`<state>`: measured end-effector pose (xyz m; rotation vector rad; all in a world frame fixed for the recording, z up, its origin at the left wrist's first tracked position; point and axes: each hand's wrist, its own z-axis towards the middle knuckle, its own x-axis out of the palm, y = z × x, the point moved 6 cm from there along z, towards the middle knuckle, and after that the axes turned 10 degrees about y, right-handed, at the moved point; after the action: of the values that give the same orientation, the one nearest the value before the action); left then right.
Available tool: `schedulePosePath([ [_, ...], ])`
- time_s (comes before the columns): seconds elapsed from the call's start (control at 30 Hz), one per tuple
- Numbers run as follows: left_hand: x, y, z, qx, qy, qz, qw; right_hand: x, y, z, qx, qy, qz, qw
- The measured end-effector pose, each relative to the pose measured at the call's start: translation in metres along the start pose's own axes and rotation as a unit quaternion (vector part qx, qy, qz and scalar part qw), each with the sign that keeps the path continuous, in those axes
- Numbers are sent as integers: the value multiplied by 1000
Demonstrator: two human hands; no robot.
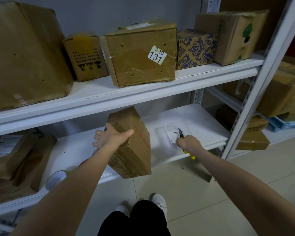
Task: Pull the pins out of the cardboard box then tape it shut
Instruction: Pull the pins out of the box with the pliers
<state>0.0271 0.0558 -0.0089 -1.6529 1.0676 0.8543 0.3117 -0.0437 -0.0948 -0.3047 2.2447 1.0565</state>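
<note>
Right of the box (134,150), a clear tray (162,134) holds pins (175,132); right hand (188,143) grips pliers (192,156) above it, left hand (111,137) clasps the box. Label (157,54) above: "3-10 131".

One clear read: the white square sticker (157,54) on the front of the tape-wrapped brown cardboard box (134,65), twelve o'clock on the white upper shelf (194,77). It says "3-10" on top and a big "131" beneath, black and slightly tilted. At ten o'clock, the small brown cardboard carton (86,57) carries rows of black printed characters and pictograms, too small to read. Dead centre, the tilted brown cardboard box (131,150) shows a line of red handwriting along its edge, not legible. At eight o'clock, the white shipping label (4,144) on a flat brown parcel (15,160) is blurred. Faint print low on the large brown cardboard box (24,48) at nine o'clock is unreadable too.
</note>
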Motion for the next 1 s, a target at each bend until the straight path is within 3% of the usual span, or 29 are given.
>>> schedulePosePath([
  [0.23,1,-9,-6,12,-5,37,999,-3,-5,16,20,-16,-91,995],
  [0.47,-2,-7,-3,14,-3,28,1000,-4,6,29,47,-65,-100,992],
  [0.7,-5,-15,3,24,-2,-12,1000,-3,16,42,57,-20,-117,991],
  [1.0,-6,-19,17,22,10,-31,999,-2,27,60,76,-41,-138,987],
])
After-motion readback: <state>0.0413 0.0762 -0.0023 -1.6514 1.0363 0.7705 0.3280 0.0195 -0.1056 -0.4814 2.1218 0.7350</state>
